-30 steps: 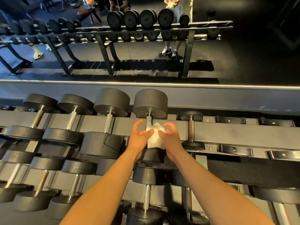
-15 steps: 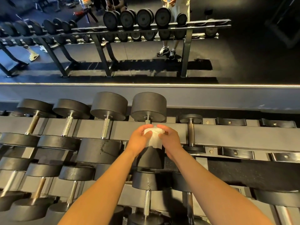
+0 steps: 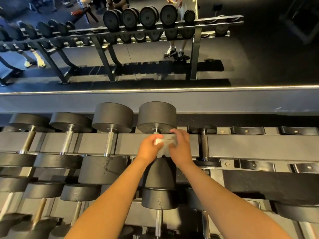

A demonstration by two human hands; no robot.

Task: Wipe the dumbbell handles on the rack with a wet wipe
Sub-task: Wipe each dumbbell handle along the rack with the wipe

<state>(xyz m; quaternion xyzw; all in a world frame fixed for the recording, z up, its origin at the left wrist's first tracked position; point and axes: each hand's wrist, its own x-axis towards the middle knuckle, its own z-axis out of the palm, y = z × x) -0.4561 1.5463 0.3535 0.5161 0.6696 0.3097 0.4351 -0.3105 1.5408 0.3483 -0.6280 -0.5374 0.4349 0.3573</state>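
Rack (image 3: 241, 145), top row. Large dumbbell (image 3: 157, 116), fourth from the left, its handle wrapped in the wet wipe (image 3: 165, 146). Left hand (image 3: 149, 149): fingers curled, pinching a folded white end of the wipe. Right hand (image 3: 180, 150): fingers curled over the wipe's other side, around the handle. Next dumbbell (image 3: 110, 142) to the left and small dumbbell (image 3: 204, 144) to the right: handles bare. Progress: this handle under way. Nothing shows which neighbours are done, so probably much remains, lower-row dumbbells (image 3: 159, 198) included.

No text, number or brand can be read on anything in view.
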